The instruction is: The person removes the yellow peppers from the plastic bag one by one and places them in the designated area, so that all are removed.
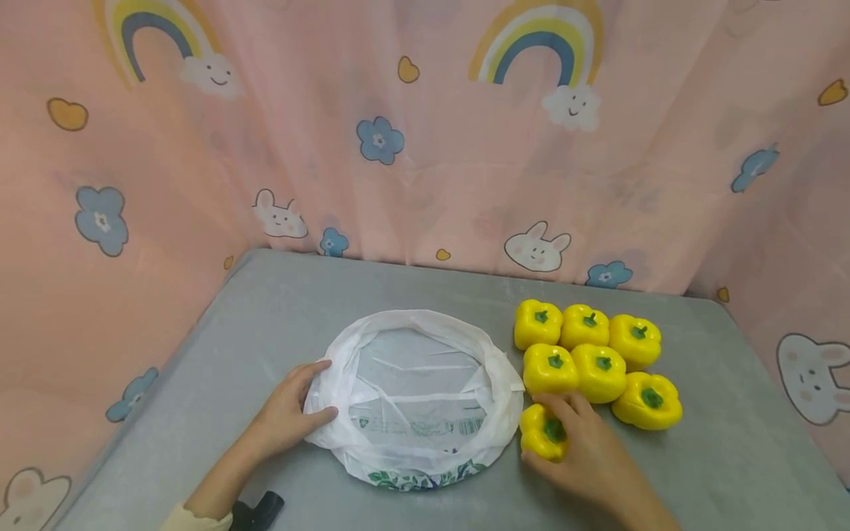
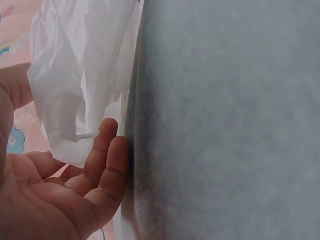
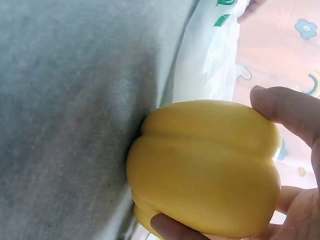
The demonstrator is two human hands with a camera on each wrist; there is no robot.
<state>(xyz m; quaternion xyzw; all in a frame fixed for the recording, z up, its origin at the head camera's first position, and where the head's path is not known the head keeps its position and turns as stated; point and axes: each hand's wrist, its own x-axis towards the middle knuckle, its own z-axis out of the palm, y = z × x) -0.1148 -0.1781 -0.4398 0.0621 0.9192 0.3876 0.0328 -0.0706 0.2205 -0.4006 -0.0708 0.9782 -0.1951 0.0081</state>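
Note:
A white translucent plastic bag [image 1: 415, 461] with green leaf print lies on the table, its mouth spread wide and facing up. My left hand [image 1: 288, 409] holds the bag's left rim, thumb and fingers around the edge; in the left wrist view thin white film [image 2: 75, 90] hangs between them. To the right of the bag, my right hand [image 1: 584, 450] grips a yellow bell pepper [image 1: 536, 435] with a green stem, thumb and fingers on opposite sides. The right wrist view shows this pepper [image 3: 205, 165] close against the grey tabletop.
Several more yellow bell peppers [image 1: 600, 372] stand grouped behind and to the right of my right hand, stems up. A grey cloth covers the table [image 1: 285, 302]. Pink patterned curtains [image 1: 438, 169] enclose its back and sides. A black object [image 1: 265, 510] shows by my left wrist.

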